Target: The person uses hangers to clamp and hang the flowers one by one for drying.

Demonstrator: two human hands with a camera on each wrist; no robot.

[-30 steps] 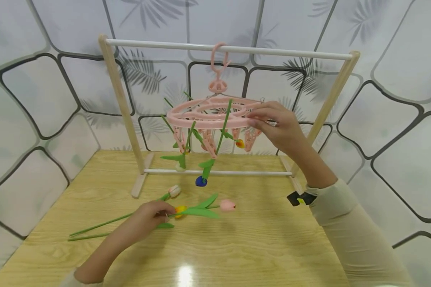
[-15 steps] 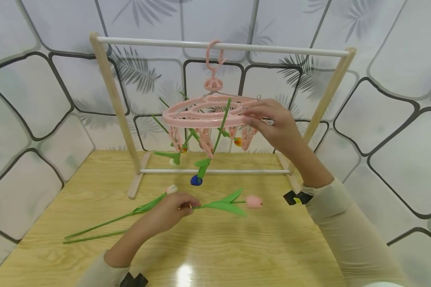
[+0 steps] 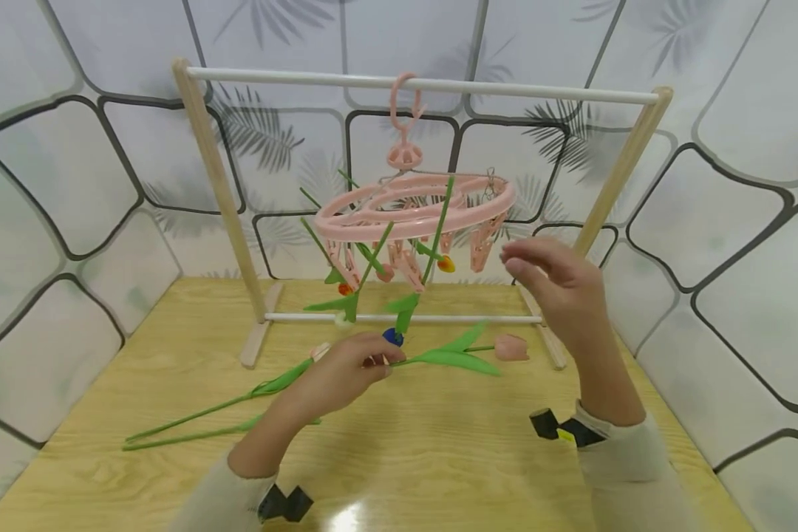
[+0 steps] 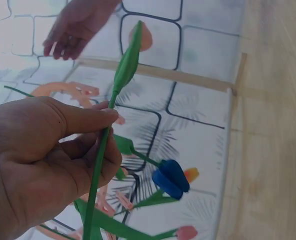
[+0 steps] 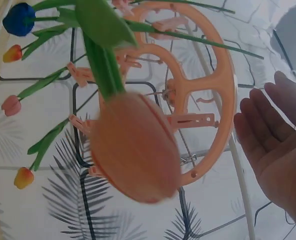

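My left hand pinches the green stem of a pink artificial tulip between thumb and fingers. The bloom points right, above the table; it looms large in the right wrist view. Beside the right side of a pink round clip hanger, my right hand is empty, its fingers fairly straight and apart from the ring. Tulips hang bloom-down from the hanger's pegs, among them a blue tulip and a yellow-orange tulip. A peg at the right holds nothing.
The hanger hooks over the white top bar of a wooden-legged rack. A lower bar joins its feet. Tulips with long green stems lie on the wooden table at the left, partly behind the left forearm.
My left hand has carried the pink tulip right and slightly up, off the other tulips. My right hand has let go of the hanger's ring and moved right and down; the hanger has shifted slightly.
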